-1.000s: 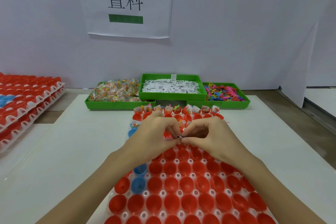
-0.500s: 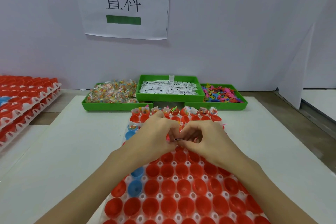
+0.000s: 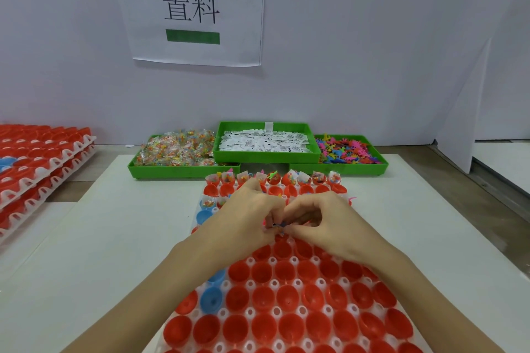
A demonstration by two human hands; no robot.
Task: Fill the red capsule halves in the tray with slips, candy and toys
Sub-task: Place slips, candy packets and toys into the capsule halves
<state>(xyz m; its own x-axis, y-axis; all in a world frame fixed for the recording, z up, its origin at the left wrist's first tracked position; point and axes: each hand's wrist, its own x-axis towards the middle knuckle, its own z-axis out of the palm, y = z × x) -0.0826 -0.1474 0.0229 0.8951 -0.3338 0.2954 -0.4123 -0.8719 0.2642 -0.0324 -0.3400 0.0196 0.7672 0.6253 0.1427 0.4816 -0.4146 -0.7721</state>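
Pinching still: left hand (image 3: 243,218) and right hand (image 3: 324,223) over tray (image 3: 275,284), unmoved.

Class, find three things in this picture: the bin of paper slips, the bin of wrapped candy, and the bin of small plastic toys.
Bin of paper slips (image 3: 266,156): head view, on its green front wall.
Bin of wrapped candy (image 3: 183,171): head view, on its green front wall.
Bin of small plastic toys (image 3: 338,169): head view, on its green front wall.

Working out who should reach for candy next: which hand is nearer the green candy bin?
Left. The left hand sits below and slightly right of the candy bin; the right hand lies farther right, nearer the toy bin.
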